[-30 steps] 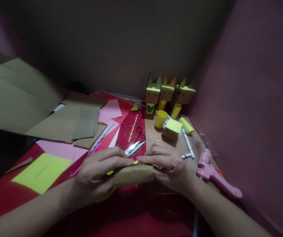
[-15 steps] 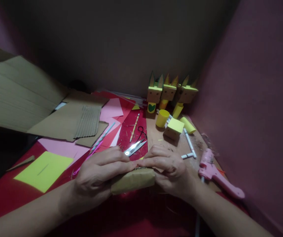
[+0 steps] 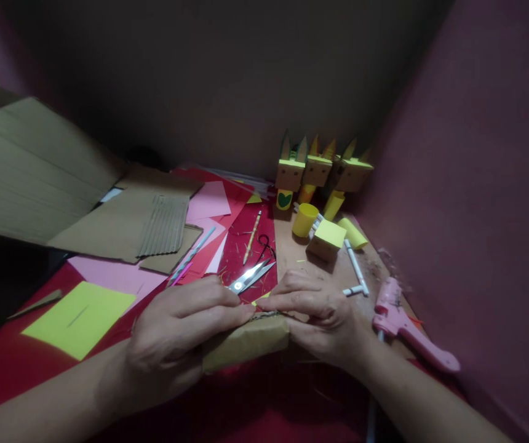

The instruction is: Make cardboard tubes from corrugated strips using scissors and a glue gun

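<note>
Two bare hands meet over a red-covered work surface (image 3: 227,412), holding a folded cardboard piece (image 3: 246,343) between them. The left hand (image 3: 167,338) is closed around the piece's left part, fingers laid along its far edge; the right hand (image 3: 324,311) pinches its right end, fingertips on top and the thumb side hidden. Both hands touch it, so neither is nearer. Its long axis runs from hand to hand, slightly slanted, the left end closer to the person and the right end farther out. Just beyond the left fingertips lie silver scissors (image 3: 248,278), blades a little apart and pointing away to the right, their handles out of sight. Farther out are a patterned pencil (image 3: 252,239) and a dark-handled tool (image 3: 264,246). Beyond the right hand, an open yellow paper cylinder (image 3: 305,226) stands upright; whether it holds anything cannot be told. Beside it sits a small cardboard box with a yellow top (image 3: 326,241), its inside hidden, and behind stand three cardboard figures (image 3: 291,176) with pointed ears. A pink glue gun (image 3: 396,321) lies to the right of the right hand. Left of the left hand is a yellow sheet (image 3: 80,320), with large cardboard pieces (image 3: 96,231) beyond it.
</note>
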A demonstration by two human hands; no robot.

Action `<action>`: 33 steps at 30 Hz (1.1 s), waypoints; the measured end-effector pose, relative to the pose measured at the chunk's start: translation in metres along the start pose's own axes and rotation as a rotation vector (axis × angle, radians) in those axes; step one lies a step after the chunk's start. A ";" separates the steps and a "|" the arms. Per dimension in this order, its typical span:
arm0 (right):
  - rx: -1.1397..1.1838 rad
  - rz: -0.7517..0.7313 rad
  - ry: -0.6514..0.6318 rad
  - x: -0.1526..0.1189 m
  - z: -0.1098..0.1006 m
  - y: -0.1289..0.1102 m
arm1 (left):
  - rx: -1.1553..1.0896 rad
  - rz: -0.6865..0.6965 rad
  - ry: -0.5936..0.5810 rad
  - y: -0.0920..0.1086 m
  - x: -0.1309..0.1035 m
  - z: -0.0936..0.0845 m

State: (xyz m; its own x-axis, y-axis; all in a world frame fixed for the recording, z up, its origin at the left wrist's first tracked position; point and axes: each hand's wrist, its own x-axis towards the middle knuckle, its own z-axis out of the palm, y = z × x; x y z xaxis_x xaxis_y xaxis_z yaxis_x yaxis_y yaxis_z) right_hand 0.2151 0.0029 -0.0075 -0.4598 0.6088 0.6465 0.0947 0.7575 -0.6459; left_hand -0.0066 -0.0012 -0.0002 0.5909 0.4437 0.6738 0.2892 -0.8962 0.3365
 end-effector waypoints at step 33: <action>0.116 0.239 0.014 -0.004 0.001 0.002 | -0.273 -0.075 0.006 -0.004 0.004 0.002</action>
State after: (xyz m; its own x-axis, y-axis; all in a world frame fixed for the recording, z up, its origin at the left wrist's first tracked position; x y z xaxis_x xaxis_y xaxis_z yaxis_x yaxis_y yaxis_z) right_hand 0.2164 0.0015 -0.0113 -0.4244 0.7710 0.4748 0.0970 0.5601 -0.8227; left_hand -0.0038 0.0038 0.0002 0.5707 0.5098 0.6437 0.1183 -0.8268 0.5499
